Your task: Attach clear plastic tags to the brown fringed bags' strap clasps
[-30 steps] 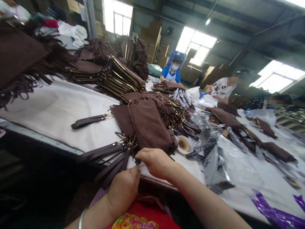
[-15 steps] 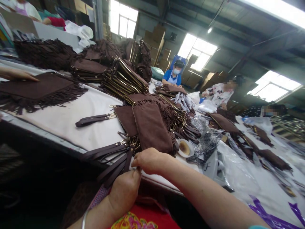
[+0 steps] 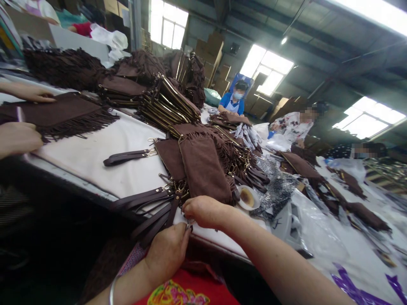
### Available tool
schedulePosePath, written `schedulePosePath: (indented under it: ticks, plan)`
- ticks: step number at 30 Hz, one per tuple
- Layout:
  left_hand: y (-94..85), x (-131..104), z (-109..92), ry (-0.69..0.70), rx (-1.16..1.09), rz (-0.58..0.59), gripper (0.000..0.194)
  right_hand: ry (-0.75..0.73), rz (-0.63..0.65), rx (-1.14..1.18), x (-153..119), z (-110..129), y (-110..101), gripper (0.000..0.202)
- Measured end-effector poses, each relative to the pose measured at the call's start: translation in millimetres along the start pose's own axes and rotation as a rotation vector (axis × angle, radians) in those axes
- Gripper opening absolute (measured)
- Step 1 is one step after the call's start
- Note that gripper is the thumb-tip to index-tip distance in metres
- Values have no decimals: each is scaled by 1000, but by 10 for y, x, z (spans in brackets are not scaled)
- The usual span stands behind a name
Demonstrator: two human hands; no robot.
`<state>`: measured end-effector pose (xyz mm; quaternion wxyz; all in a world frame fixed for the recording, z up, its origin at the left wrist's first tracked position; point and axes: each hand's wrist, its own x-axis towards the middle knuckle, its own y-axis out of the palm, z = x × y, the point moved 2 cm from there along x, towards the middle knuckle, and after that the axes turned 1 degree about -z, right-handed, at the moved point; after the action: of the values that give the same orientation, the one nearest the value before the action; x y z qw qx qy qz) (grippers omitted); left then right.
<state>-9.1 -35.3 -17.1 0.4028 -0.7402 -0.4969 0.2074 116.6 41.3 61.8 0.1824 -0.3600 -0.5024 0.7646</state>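
Observation:
My left hand (image 3: 168,245) is closed in a pinch at the front table edge. Just above it, my right hand (image 3: 203,212) is closed too, its fingertips bent down toward the left ones. Something small and partly metallic shows between the fingertips, but its kind is hidden. Several dark brown wrist straps (image 3: 155,212) with gold clasps lie left of my hands, hanging over the edge. Behind my right hand lies a brown fringed suede pouch (image 3: 206,169). One separate wrist strap (image 3: 129,157) rests on the white cloth to the left.
A stack of zippered brown pouches (image 3: 167,106) stands further back. At left, a co-worker's hands (image 3: 19,137) are at a fringed piece (image 3: 68,112). To the right are a white dish (image 3: 248,198) with brownish contents and a clear plastic bag (image 3: 321,228).
My fingertips have moved slightly apart, and a bit of metal shows between them. At left, a co-worker's second hand has come into view, holding a thin light object over the fringed piece.

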Motion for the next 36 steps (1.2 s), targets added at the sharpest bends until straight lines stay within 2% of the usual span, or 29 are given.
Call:
schedulePosePath:
  ticks: [3, 8, 14, 20, 25, 29, 33, 36]
  plan:
    - [9, 8, -13, -12, 0, 7, 32, -114, -14, -137, -32, 47, 40, 24]
    - [18, 25, -22, 0, -3, 27, 30, -108, -108, -269, -83, 128, 62, 13]
    - [15, 33, -2, -70, 2, 36, 27, 25, -221, -240, -220, 231, 159, 8]
    - [32, 21, -23, -121, -94, 10, 32, 196, -541, -180, -387, 233, 533, 14]
    - [69, 78, -40, -202, -326, 0, 34, 209, -782, -90, -491, 280, 785, 21]
    - [112, 144, -39, -368, -607, 3, 34, 138, -884, -128, -570, 267, 898, 21]
    - [181, 147, -59, -580, -1127, 177, 36, 7, -953, -243, -641, 162, 985, 24]
    - [181, 130, -70, -636, -1296, 277, 38, -57, -932, -268, -706, 104, 1006, 29]
